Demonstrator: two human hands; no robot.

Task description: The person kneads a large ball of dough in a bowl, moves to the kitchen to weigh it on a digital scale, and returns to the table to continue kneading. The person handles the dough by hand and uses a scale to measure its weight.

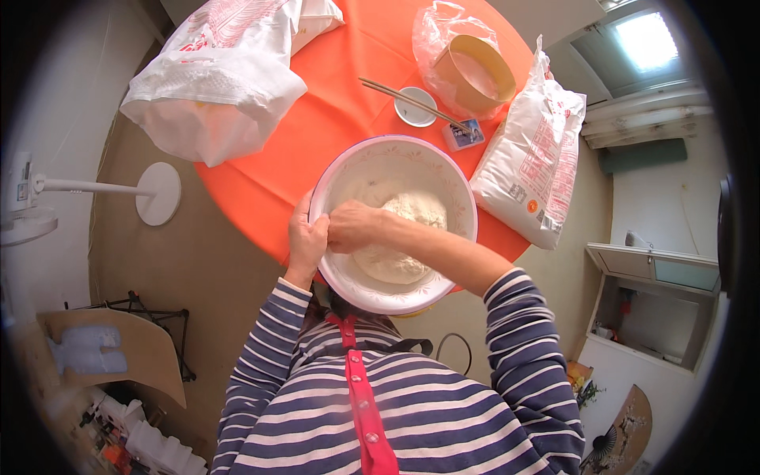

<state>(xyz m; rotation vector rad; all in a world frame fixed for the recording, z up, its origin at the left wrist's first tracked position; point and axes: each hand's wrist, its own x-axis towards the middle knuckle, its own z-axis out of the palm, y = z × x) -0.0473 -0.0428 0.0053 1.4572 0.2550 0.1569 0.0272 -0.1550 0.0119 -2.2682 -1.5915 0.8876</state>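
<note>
A white enamel basin point(387, 139) with a dark rim and a faint floral print stands at the near edge of the round table. My left hand point(307, 240) grips its left rim, thumb on top. Inside the basin lies a large lump of pale dough point(392, 266), rough on its upper side and smoother below. My right hand point(356, 225) reaches across the dough to the basin's left inner wall, close to my left thumb. Its fingers are curled and their tips are hidden, so whether they hold anything is unclear. My right forearm covers part of the dough.
An orange cloth point(332, 113) covers the table. Chopsticks point(409, 102) rest across a small white bowl point(414, 122) and reach a small printed box point(464, 135). Behind is a round tan container point(454, 59) in clear plastic. Large printed sacks stand right point(528, 154) and left point(219, 89).
</note>
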